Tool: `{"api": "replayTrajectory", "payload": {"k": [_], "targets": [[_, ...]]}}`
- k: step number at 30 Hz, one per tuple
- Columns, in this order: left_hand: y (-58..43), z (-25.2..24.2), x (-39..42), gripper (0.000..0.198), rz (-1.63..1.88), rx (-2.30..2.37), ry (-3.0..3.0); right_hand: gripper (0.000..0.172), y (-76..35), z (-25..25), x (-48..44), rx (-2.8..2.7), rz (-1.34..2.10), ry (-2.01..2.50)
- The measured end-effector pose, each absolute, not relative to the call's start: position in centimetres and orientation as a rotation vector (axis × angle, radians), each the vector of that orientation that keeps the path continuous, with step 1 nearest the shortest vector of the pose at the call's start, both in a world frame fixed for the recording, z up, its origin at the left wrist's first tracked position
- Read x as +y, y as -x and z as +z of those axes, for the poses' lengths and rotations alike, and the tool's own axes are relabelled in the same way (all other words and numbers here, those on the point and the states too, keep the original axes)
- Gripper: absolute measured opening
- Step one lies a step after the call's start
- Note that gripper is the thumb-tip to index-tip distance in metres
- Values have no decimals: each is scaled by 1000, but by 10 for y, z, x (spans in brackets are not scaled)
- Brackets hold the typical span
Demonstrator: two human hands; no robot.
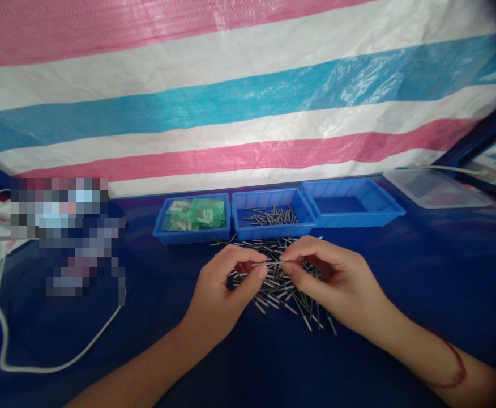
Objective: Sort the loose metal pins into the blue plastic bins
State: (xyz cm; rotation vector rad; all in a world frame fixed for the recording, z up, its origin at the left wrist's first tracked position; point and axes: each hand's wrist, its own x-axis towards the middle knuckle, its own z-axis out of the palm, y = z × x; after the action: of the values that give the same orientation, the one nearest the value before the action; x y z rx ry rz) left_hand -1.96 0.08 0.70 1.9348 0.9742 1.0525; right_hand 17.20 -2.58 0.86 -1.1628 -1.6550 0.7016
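Note:
Between both hands, just above a pile, a thin silvery blind rivet [274, 263] is held level. My left hand [220, 292] is closed, thumb and index finger pinching the rivet's left end. My right hand [343, 280] pinches its right end the same way. Underneath, a loose pile of blind rivets [288, 293] lies spread on the dark blue table surface [269, 362], partly hidden by my hands. Behind the pile, a blue bin [276, 230] contains a smaller heap of rivets.
To the left stands a blue bin [195, 236] with green and clear packets [205, 215]. Another blue bin [358, 220] is at the right, beside a clear plastic lid [439, 188]. White cables [56, 369] run along the left, near a blurred patch. A striped sheet [231, 107] hangs behind.

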Motion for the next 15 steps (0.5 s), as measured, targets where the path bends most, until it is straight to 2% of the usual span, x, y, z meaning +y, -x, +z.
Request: {"api": "replayTrajectory", "payload": {"k": [9,15], "targets": [[20,8,0,12,1000,1018,-1930,11,-171,5,-24,-1752,698,1203],[20,10,3,22,900,1065,-2028,14,-191,7,-9,-1082,877,1207]]}}
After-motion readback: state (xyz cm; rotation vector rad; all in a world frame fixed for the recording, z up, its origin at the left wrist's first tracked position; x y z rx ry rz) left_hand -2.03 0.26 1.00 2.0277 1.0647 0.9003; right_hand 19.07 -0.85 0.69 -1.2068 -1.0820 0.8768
